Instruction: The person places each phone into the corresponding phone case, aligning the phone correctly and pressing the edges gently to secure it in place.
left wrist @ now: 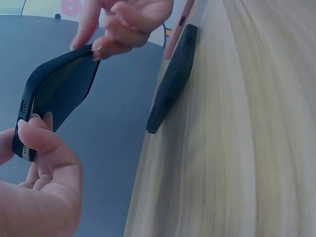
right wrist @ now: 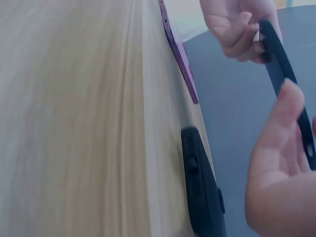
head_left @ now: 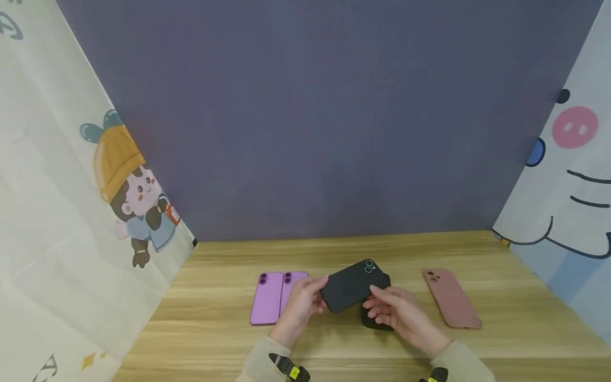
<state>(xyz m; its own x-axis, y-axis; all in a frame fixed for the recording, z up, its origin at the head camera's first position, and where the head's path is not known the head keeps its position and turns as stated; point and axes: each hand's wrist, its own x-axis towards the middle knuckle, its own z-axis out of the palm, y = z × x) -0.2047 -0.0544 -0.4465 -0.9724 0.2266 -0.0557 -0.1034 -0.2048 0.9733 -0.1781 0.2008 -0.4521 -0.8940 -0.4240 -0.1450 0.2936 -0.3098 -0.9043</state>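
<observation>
A phone in a black case (head_left: 347,286) is raised over the table, tilted, its two-lens back showing in the head view. My left hand (head_left: 302,302) pinches its left end; in the left wrist view, a pale edge (left wrist: 26,152) of the phone shows at that end. My right hand (head_left: 398,315) holds the opposite end, with the thumb along the rim in the right wrist view. Below it, a second black phone case (head_left: 377,321) lies on the table, partly hidden by the raised one and my right fingers.
Two purple phones (head_left: 266,300) lie side by side to the left, one partly behind my left hand. A pink phone or case (head_left: 452,298) lies to the right. The wooden table (head_left: 215,286) ends at a dark back panel (head_left: 305,132), with printed cloths on both sides.
</observation>
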